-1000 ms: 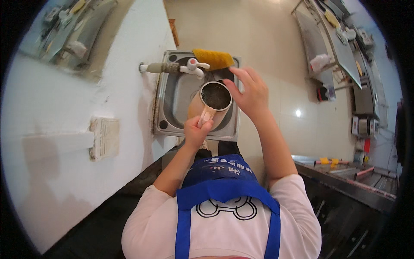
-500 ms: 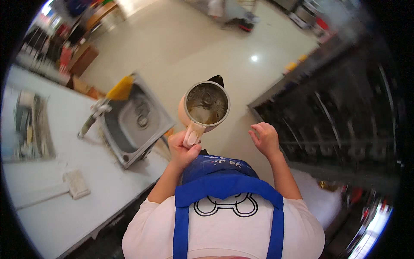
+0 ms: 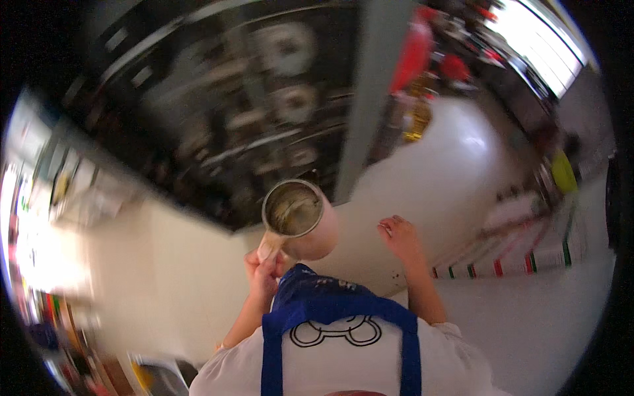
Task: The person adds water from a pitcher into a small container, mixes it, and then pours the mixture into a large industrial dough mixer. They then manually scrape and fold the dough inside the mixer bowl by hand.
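A pale pink kettle (image 3: 310,236) with an open top, a steel rim and clear liquid inside is held upright in front of my apron. My left hand (image 3: 263,267) grips its light handle at the lower left of the kettle. To the kettle's right, my right hand (image 3: 397,237) is in the air, fingers loosely curled and apart, holding nothing.
A large dark metal unit (image 3: 230,125) with round fittings fills the blurred top. Tiled floor (image 3: 165,264) runs on both sides. Cluttered red items (image 3: 453,66) stand by a bright window at upper right. A pale surface (image 3: 528,317) lies at lower right, shelving (image 3: 86,198) at left.
I have turned sharply away from the sink with the kettle in my left hand; the dark unit is now ahead. My right hand has left the kettle.
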